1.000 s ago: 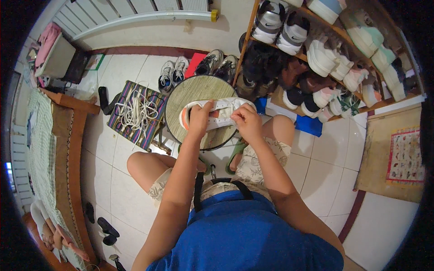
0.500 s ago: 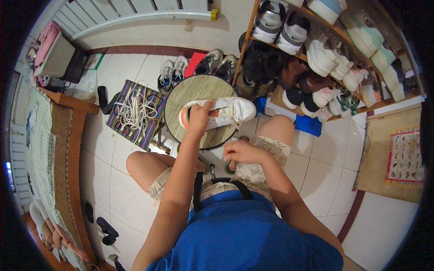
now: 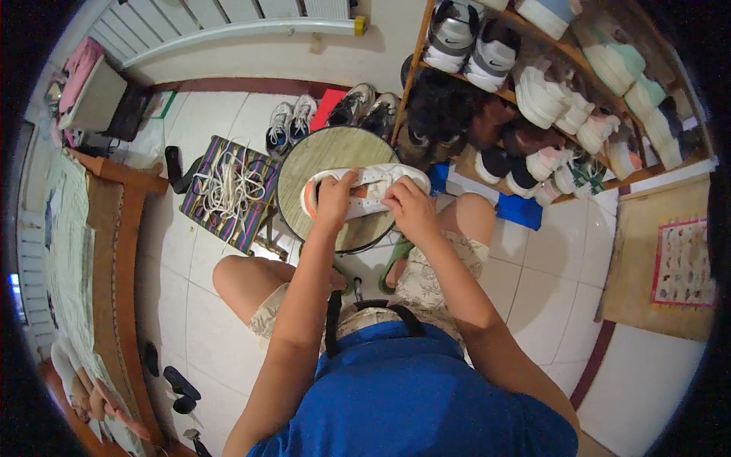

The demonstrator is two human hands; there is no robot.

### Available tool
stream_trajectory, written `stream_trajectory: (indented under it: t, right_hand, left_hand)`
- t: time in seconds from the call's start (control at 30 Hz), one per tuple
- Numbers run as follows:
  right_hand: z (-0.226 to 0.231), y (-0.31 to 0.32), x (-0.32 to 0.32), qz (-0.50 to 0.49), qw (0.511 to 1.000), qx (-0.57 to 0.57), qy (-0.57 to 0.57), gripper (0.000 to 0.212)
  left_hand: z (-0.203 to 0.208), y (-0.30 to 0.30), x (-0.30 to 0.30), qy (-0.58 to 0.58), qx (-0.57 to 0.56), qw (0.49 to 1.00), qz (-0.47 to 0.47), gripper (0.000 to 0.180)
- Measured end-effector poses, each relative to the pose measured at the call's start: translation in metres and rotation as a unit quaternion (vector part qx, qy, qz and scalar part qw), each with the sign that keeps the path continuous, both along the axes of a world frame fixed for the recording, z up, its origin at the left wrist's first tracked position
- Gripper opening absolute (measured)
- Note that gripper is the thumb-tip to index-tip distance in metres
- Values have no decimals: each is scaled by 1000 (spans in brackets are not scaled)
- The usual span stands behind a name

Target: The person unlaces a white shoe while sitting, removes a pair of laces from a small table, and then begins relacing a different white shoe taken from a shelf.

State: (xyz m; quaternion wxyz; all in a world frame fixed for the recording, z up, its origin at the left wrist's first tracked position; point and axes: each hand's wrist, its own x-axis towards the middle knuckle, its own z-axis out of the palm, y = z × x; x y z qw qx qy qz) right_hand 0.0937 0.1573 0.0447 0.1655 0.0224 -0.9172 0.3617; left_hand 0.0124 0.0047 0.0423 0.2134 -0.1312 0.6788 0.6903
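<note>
- White shoe [image 3: 373,204]: lies across the round table [image 3: 320,160], orange heel toward 9 o'clock, toe toward 3.
- Left hand [image 3: 335,199]: grasps the shoe at its heel opening.
- Right hand [image 3: 413,209]: fingers bent together at the shoe's front; whether they pinch a lace cannot be told.
- Striped stool [image 3: 199,215]: at the table's 9 o'clock, bearing tangled white laces [image 3: 232,190].
- Shoe rack [image 3: 424,32]: toward 2 o'clock.
</note>
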Motion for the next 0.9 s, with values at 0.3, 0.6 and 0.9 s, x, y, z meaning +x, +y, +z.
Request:
stream_trajectory:
  t: [0.3, 0.6, 0.9]
  right_hand:
    - [-3, -14, 29, 132, 974, -115, -147, 11]
    - [-22, -24, 47, -7, 977, -137, -162, 19]
    - [-6, -15, 1, -156, 973, -76, -151, 18]
  left_hand:
    - [-8, -5, -4, 13, -13, 1000, -18, 37]
    - [-15, -4, -4, 38, -27, 999, -27, 39]
    - [-9, -6, -3, 21, 3, 1000, -23, 38]
